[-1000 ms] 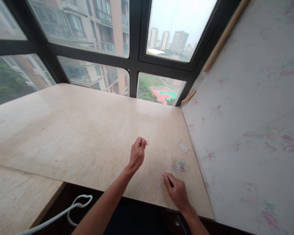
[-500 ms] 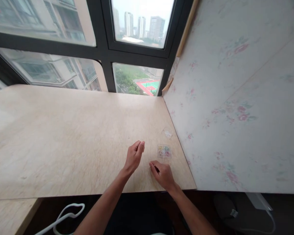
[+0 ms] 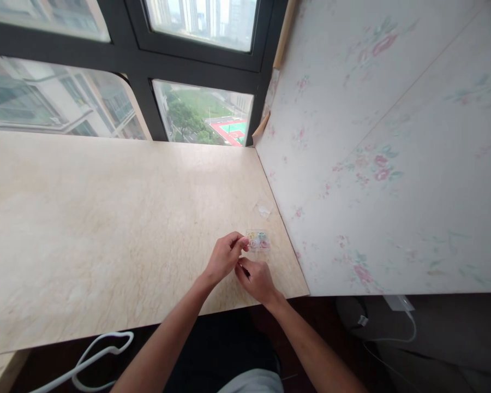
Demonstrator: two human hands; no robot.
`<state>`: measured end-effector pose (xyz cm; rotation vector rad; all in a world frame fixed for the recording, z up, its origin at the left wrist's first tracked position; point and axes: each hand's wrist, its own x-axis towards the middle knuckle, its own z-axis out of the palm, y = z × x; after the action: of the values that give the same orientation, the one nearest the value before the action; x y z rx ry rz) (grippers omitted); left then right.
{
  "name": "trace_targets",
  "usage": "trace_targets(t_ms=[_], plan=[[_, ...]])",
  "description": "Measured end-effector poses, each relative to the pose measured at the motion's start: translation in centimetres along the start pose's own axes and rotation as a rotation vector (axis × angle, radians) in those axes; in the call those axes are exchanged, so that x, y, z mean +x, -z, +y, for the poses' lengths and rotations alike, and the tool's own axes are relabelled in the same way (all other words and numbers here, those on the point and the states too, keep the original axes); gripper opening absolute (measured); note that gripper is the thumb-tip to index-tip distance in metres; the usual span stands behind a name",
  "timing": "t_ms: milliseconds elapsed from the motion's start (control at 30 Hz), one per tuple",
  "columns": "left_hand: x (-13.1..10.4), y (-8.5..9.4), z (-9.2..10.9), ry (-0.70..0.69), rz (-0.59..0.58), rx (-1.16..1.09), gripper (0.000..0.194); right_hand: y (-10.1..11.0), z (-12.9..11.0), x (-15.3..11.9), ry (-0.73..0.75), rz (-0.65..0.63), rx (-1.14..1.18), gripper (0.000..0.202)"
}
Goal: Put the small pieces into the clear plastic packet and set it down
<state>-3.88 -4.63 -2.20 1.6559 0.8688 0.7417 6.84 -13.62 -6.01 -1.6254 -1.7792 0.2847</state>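
Note:
A small clear plastic box (image 3: 258,240) lies on the stone-patterned sill, its compartments holding small yellow, green and pink pieces whose kind is too small to name. At the box's left edge is my left hand (image 3: 225,252), its thumb and forefinger pinched together; whatever they hold is too small to make out. Just below it, my right hand (image 3: 257,279) is curled with thumb and fingertips together, close to the left fingers. What the right fingers hold, if anything, is hidden. A crumpled clear wrapper (image 3: 264,210) rests behind the box.
The pale stone sill (image 3: 106,218) stretches left beneath the dark-framed window (image 3: 196,60). A flower-papered wall (image 3: 372,164) rises directly to the right. Below the front edge hang a white tube (image 3: 82,365) at left and a white plug adapter (image 3: 399,303) with a cable at right.
My left hand has come closer to the right one and its fingers now reach the box's left side. The whole view has shifted, with the box appearing further left and higher.

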Motion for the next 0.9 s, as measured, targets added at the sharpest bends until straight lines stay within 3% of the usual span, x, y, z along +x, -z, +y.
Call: trace_targets(t_ms=[233, 900], plan=[[0.9, -1.6, 0.1, -0.013, -0.039, 0.034, 0.016, -0.1, 0.4, -0.1, -0.003, 0.034, -0.004, 0.03], [2.2, -3.0, 0.3, -0.118, -0.109, 0.125, 0.026, -0.2, 0.8, -0.3, -0.07, 0.068, 0.051, 0.03]])
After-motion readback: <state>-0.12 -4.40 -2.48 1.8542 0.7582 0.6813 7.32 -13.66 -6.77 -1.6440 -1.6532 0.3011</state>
